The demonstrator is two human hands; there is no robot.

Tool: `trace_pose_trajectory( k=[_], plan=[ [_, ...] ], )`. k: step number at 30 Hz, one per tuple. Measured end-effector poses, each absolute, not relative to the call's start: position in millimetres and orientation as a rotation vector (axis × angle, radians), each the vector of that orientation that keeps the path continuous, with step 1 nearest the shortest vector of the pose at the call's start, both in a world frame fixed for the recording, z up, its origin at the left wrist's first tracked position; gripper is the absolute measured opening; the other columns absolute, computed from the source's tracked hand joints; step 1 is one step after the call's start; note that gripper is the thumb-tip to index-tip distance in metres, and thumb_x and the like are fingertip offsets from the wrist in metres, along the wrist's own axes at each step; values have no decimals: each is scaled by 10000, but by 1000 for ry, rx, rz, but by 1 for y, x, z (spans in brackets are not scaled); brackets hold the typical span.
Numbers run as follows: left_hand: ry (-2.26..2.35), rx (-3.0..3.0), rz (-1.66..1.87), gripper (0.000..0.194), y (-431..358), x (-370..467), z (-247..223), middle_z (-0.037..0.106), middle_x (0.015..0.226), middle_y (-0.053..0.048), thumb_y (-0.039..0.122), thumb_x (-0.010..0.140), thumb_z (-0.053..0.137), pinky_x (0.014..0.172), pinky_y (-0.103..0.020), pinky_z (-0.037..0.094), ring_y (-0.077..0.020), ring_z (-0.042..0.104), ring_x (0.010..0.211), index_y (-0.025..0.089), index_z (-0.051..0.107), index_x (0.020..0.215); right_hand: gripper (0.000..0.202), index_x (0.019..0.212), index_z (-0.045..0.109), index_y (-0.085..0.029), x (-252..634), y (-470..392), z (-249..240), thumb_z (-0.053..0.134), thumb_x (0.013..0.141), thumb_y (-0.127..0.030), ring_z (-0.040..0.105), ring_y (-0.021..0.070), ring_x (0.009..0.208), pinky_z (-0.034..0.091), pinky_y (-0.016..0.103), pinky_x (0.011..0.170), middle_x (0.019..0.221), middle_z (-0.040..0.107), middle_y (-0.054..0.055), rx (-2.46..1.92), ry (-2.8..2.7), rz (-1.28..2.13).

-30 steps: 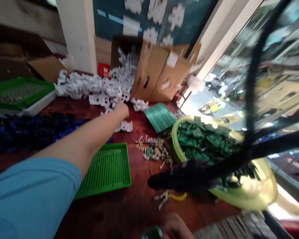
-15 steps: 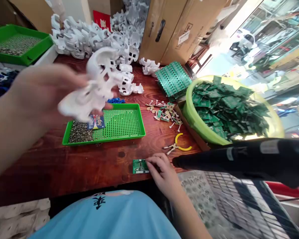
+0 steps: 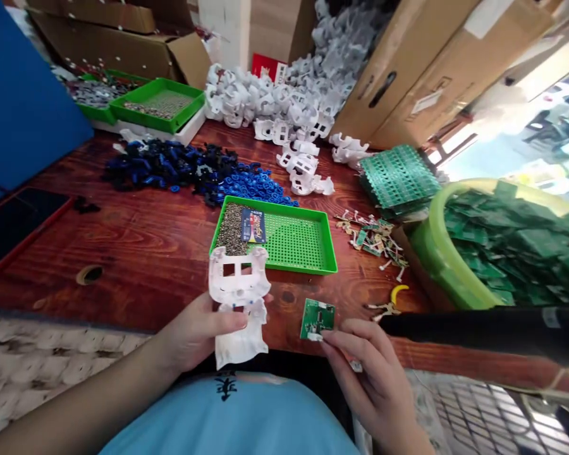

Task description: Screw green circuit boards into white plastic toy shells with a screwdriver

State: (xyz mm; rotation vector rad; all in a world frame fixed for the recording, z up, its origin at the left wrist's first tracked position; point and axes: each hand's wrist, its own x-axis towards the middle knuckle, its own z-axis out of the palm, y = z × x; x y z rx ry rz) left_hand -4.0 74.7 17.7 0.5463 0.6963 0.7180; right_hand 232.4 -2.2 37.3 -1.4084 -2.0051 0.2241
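Observation:
My left hand (image 3: 201, 328) is closed around a white plastic shell (image 3: 239, 278) with square cutouts, held upright over the table's front edge. My thumb lies across the shell's lower part. To the right, my right hand (image 3: 370, 366) pinches the lower edge of a green circuit board (image 3: 318, 318) between thumb and fingertips. White connectors show on the board's upper and lower edges. Just beyond the shell sits a green mesh tray (image 3: 296, 243), its left side filled with small screws (image 3: 231, 232) and a dark card (image 3: 253, 225) lying on them.
Blue rings (image 3: 256, 183) and dark clips (image 3: 161, 161) lie behind the tray. White shells (image 3: 284, 101) are heaped at the back. Small wired boards (image 3: 372, 234), yellow-handled pliers (image 3: 391, 303) and a yellow-green tub (image 3: 436, 234) of circuit boards stand right. A black bar (image 3: 483, 332) juts in from the right.
My left hand has brought the white shell down and towards me, near the board. My right hand has lifted and tilted the circuit board. The view has swung left.

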Motion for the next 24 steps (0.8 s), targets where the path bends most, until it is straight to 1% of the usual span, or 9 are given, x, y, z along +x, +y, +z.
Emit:
trace_pose_trajectory(
  k=[2,5,8,12,18,21,24],
  plan=[
    [676,584,686,409,73,-2,18,740,1017,-91,179,626,777,842,-373,519,-277,673,933,172,695,1027,283,1081,555,-206,218,10,55,540,839,-60,566,136,838,505,249,713,902,544,51,-1271,-2075,197],
    [649,639,656,465,71,-4,21,724,1063,-67,210,682,768,891,-364,489,-268,642,1026,202,634,1127,228,1070,568,-200,198,32,71,524,866,-108,575,152,854,507,286,727,919,593,58,-1170,-2250,166],
    [655,709,641,449,68,-8,23,706,1104,-34,238,735,740,901,-314,470,-229,615,1070,231,604,1162,161,1020,595,-183,183,51,73,496,894,-167,589,157,820,501,301,696,917,633,54,-1174,-2368,123],
    [681,797,622,419,65,-12,28,691,1121,-10,263,789,690,925,-290,441,-199,585,1101,246,576,1192,162,979,610,-170,174,60,67,464,909,-174,593,161,812,488,306,690,901,656,46,-1149,-2415,84],
    [699,821,574,397,64,-12,32,672,1169,-21,280,795,670,891,-294,460,-208,597,1072,223,574,1176,155,968,604,-169,172,58,66,459,915,-178,585,176,818,475,316,717,895,653,55,-1177,-2467,119],
    [710,815,569,355,65,-11,33,697,1101,-28,274,787,666,862,-298,469,-222,610,1042,200,600,1127,161,979,599,-161,170,56,67,453,912,-154,582,178,839,466,318,735,910,648,55,-1203,-2475,109],
    [741,807,580,362,65,-11,34,708,1052,-24,198,774,651,848,-299,468,-232,605,1048,189,595,1132,180,982,601,-162,168,54,65,437,910,-139,579,181,853,455,320,747,935,648,59,-1234,-2478,53]
  ],
)
